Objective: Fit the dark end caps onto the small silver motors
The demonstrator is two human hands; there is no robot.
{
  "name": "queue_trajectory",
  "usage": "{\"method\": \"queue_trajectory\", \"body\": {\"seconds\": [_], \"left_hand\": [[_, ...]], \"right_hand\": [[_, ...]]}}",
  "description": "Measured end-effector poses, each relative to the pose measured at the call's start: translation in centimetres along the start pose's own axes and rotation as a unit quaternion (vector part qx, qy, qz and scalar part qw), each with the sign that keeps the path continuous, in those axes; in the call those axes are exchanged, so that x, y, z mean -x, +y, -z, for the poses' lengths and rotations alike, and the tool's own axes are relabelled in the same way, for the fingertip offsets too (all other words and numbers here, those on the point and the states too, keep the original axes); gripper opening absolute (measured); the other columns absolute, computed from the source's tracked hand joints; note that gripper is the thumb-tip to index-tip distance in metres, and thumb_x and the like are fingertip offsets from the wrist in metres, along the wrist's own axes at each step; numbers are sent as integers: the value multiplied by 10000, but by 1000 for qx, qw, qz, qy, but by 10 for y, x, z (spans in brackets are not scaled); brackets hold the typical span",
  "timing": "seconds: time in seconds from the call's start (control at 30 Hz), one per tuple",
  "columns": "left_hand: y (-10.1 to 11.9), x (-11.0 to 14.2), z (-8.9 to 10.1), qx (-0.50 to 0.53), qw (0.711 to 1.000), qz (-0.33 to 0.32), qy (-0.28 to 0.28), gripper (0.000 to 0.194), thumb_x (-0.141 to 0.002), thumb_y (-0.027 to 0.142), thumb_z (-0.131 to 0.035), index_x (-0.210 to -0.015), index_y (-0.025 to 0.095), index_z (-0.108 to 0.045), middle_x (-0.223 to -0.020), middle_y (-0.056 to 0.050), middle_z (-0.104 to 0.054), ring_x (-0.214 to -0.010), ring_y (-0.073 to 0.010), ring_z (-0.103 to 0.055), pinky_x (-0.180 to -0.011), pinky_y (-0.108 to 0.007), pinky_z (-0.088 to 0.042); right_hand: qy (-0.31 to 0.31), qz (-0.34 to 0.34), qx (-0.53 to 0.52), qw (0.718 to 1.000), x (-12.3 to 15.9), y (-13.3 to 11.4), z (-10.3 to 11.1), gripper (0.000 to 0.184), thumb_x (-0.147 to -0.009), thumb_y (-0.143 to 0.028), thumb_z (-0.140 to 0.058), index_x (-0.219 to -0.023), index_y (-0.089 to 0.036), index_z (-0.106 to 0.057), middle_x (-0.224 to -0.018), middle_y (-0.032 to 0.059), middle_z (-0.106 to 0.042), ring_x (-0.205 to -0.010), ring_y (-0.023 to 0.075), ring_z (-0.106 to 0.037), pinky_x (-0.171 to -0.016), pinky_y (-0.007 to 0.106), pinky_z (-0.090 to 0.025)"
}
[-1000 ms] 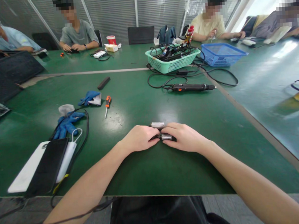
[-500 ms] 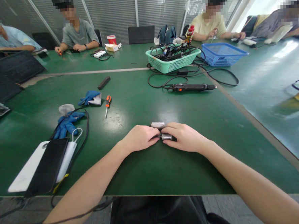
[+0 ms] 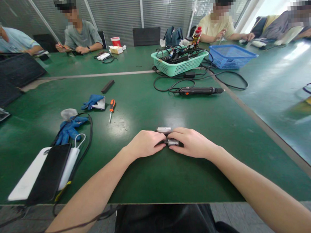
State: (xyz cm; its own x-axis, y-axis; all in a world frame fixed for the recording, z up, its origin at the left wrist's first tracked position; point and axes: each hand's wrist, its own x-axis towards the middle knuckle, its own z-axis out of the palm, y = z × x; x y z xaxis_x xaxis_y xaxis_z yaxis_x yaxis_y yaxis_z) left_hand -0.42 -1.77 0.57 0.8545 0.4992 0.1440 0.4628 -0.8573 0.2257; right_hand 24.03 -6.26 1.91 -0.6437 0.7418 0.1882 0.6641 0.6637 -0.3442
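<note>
My left hand (image 3: 147, 143) and my right hand (image 3: 192, 142) meet low over the green table (image 3: 175, 180), fingertips almost together. Between them is a small part with a silver cylinder (image 3: 173, 142) and black ends. The right thumb and fingers close around its right end, while the left fingers pinch the dark end on the left. Just beyond the fingertips lies a second silver cylinder (image 3: 163, 129), partly hidden by the hands. Whether the two cylinders are joined, I cannot tell. An orange-handled screwdriver (image 3: 112, 108) rests to the left, apart from both hands.
Blue gloves (image 3: 69, 130), a black phone (image 3: 49, 174) and a cable lie left. Farther off are a black electric screwdriver (image 3: 200, 91), a green basket (image 3: 180, 66) of tools and cords, and a blue basket (image 3: 231, 57). Several people sit around the table.
My hands and the silver-and-black part stay almost still. Across the table at the left, a person's hand holding a thin orange tool has risen slightly.
</note>
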Motion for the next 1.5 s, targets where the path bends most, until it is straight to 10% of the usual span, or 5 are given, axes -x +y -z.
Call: {"method": "queue_trajectory", "body": {"seconds": [1.5], "left_hand": [[0, -1, 0, -1, 1000, -10, 5, 192, -1008, 336, -542, -1034, 200, -675, -987, -35, -746, -897, -195, -710, -736, -277, -499]], "right_hand": [[0, 13, 11, 1000, -1, 1, -4, 198, -1002, -347, -589, -1121, -206, -659, -1095, 102, -699, -1013, 264, -659, -859, 390, -532]]}}
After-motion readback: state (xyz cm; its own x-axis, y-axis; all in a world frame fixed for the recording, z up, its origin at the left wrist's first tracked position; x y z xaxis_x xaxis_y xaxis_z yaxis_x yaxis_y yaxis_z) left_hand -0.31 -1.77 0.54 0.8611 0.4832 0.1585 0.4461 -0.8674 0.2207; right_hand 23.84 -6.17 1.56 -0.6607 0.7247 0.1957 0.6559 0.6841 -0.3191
